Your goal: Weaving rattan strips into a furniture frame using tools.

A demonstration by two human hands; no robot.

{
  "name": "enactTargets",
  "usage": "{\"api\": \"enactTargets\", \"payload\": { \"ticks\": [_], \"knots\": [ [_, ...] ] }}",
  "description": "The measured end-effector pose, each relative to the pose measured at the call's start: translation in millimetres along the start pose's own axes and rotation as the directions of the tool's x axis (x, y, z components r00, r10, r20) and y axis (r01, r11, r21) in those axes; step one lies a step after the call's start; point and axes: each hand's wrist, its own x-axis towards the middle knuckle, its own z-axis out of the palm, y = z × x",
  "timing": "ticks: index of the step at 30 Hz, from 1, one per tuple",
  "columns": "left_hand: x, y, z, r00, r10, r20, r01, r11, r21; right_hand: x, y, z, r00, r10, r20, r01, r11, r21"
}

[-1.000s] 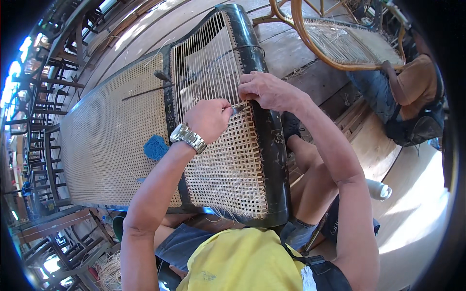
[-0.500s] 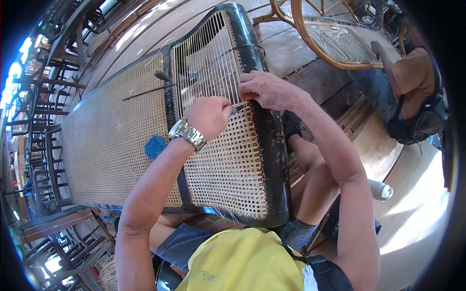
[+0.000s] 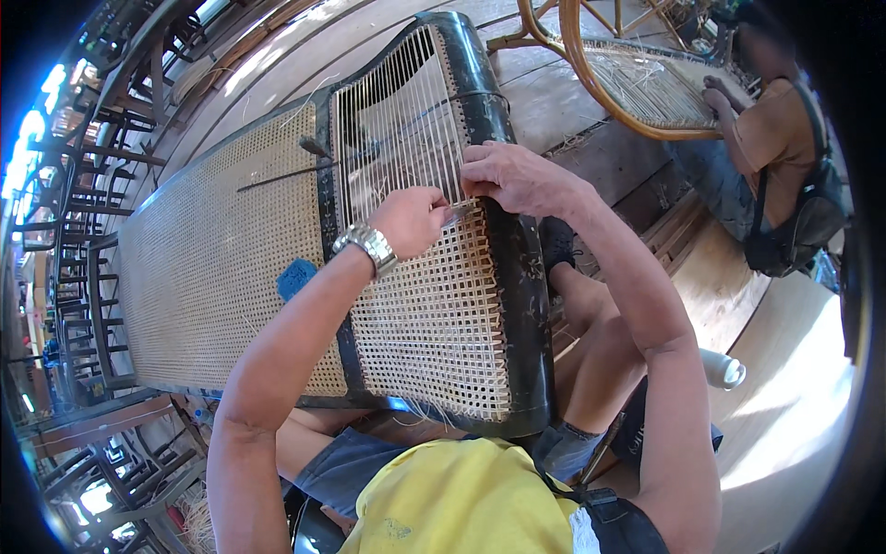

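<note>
Pale woven cane [image 3: 425,319] fills the near part of a black seat frame [image 3: 523,323]; beyond it, bare parallel cane strands [image 3: 388,115] stretch toward the far end. My left hand [image 3: 408,223], with a metal watch on its wrist, is closed at the weave's upper border. A small flat grey tool tip [image 3: 459,213] pokes out from its fingers toward the right edge. Just beside it, my right hand [image 3: 519,180] has its fingers pinched at the frame's right rail, over the strand ends. What those fingertips hold is hidden.
A blue spongy clump [image 3: 296,278] and a thin dark rod [image 3: 277,177] lie on the finished cane panel to the left. Dark chair frames [image 3: 92,277] crowd the left side. At upper right a co-worker [image 3: 784,138] handles another cane piece with a curved rattan frame [image 3: 591,83].
My left hand has shifted slightly right, and the tool's tip shows lighter and a little farther right. My right hand stays at the rail. The co-worker's hands have moved closer together.
</note>
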Motion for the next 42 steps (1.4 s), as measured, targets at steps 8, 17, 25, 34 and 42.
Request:
{"api": "enactTargets", "payload": {
  "ticks": [8,17,25,34,42],
  "knots": [
    [27.4,-6.0,11.1,0.980,-0.135,0.149,0.168,0.958,-0.234,0.0,0.3,-2.7,1.000,0.013,0.006,-0.013,1.000,0.012],
    [8.1,7.0,18.8,0.999,-0.032,0.009,0.033,0.961,-0.276,-14.8,-4.5,-7.8,0.991,0.113,-0.068,-0.099,0.977,0.188],
    [3.1,2.3,17.4,0.996,0.081,-0.037,-0.089,0.900,-0.426,-34.0,-9.7,4.3,0.995,0.066,-0.068,-0.057,0.989,0.135],
    [-43.8,-27.1,19.0,0.979,-0.126,-0.158,-0.050,0.605,-0.794,-30.6,-17.6,9.5,0.961,0.229,-0.158,-0.178,0.942,0.285],
    [-33.0,0.5,31.9,0.967,-0.019,-0.252,-0.032,0.980,-0.196,-30.4,-19.6,-3.2,0.981,0.195,-0.013,-0.189,0.964,0.187]
  ]
}}
